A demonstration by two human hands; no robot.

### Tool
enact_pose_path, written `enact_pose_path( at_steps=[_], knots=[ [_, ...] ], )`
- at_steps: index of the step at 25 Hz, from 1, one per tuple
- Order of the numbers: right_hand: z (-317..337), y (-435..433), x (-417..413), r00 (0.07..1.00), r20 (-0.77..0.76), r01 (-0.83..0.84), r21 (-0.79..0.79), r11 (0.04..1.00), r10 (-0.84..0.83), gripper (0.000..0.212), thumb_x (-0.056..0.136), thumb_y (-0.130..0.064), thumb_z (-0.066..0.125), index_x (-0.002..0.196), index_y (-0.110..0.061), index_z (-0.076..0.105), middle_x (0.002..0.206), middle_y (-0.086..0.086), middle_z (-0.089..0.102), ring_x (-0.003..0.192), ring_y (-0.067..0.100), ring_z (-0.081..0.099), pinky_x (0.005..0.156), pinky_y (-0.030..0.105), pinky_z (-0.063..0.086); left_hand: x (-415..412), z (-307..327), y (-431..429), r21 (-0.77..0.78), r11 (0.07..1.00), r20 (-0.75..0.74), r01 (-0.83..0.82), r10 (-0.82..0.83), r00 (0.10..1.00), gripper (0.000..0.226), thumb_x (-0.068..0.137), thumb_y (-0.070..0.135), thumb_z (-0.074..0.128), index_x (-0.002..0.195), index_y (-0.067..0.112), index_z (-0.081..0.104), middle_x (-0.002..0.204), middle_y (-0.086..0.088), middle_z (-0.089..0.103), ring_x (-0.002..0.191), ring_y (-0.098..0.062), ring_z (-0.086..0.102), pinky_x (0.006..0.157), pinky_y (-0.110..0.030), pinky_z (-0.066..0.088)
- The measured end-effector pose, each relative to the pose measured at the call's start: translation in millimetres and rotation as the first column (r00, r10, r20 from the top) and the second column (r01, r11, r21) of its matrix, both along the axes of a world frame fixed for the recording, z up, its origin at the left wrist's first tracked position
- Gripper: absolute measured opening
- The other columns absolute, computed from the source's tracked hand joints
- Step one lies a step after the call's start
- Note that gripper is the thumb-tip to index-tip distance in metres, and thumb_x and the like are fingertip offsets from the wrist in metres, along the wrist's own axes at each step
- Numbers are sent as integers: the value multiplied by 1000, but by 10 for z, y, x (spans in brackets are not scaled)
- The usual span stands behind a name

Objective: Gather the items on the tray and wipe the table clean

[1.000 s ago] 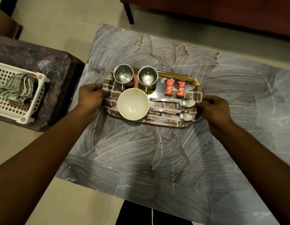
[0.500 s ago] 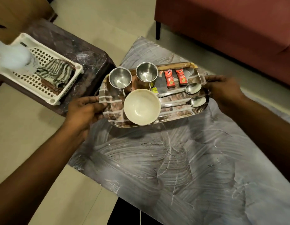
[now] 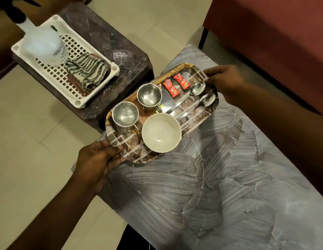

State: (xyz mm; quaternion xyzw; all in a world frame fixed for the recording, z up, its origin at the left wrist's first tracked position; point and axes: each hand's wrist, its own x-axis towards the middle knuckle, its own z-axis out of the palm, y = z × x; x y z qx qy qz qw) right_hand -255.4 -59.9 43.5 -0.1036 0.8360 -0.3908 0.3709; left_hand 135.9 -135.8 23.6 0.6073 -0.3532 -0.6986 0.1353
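- Shiny oblong steel tray, loaded, hangs over the streaked grey marble surface at its corner.
- Left hand and right hand each have fingers clamped on opposite short ends.
- Stiff but probably slippery; cream bowl, two steel cups and spoons could slide, so keep it level.
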Motion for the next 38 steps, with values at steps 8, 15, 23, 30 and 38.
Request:
enact_pose_path(
  at_steps=[8, 15, 23, 30, 38],
  knots=[
    [-288, -251, 25, 999, -29, -18, 61, 998, 20, 30, 93, 14, 65, 112, -5, 80, 111, 19, 78, 101, 34, 78, 91, 50, 66, 52, -291, 120, 44, 999, 39, 3, -5, 999, 11, 94, -12, 70, 104, -10, 74, 92, -22, 80, 91, -38, 77, 69, -30, 70],
    [-437, -231, -3, 999, -34, 1, 48, 999, 0, 27, 92, 10, 70, 100, -13, 81, 111, 14, 79, 101, 31, 78, 91, 48, 66, 56, -380, 216, 47, 998, 88, 31, -35, 995, 7, 93, -10, 73, 98, -6, 76, 90, -20, 82, 86, -31, 79, 69, -30, 70],
    [-297, -132, 98, 993, -95, 68, 20, 997, -66, 30, 92, 0, 71, 119, -12, 76, 112, 8, 76, 103, 26, 76, 92, 41, 65, 177, -202, 169, 2, 986, 169, 164, -162, 972, 7, 95, -6, 74, 90, -1, 76, 86, -21, 83, 80, -36, 77, 68, -34, 68],
    [816, 446, 1472, 999, -31, 11, -171, 985, -17, 28, 87, -27, 74, 114, -28, 79, 120, -1, 79, 109, 18, 74, 99, 41, 60, 760, 971, 194, -288, 911, 304, 294, -205, 931, 27, 96, 23, 80, 122, 19, 74, 115, -2, 79, 110, -27, 76, 99, -51, 63],
    [2157, 779, 2813, 992, 8, -121, -212, 970, 126, 25, 94, -20, 76, 116, -32, 75, 122, -2, 78, 109, 17, 76, 96, 44, 64, 1308, 2402, 64, -483, 760, 337, 434, -296, 894, 27, 99, 21, 77, 125, 17, 72, 126, 4, 73, 112, -20, 73, 84, -18, 51]
  ],
)
